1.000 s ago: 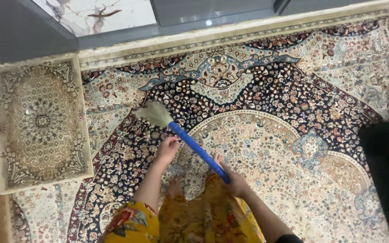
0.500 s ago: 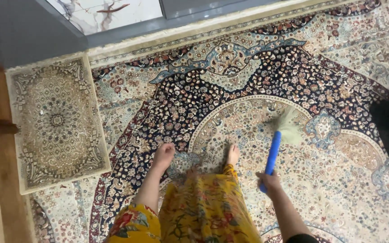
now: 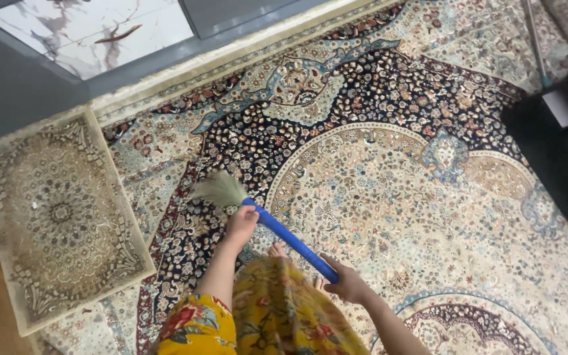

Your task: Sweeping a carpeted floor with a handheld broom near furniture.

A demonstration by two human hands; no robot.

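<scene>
Both hands' fingers (image 3: 248,212) curled, gripping broom (image 3: 277,231)

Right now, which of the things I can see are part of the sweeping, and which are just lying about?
In use:
- short broom with a blue handle and pale bristles
- left hand, at the handle near the bristles
- right hand, gripping the handle's end
- large patterned carpet under the bristles

Lying about:
- small beige rug on the left
- pole at top right
- marble floor beyond the carpet

Soft, even indoor light over the patterned carpet (image 3: 389,197); glare on the marble floor (image 3: 93,33) upper left, deep shadow at right edge, slight motion blur.
</scene>
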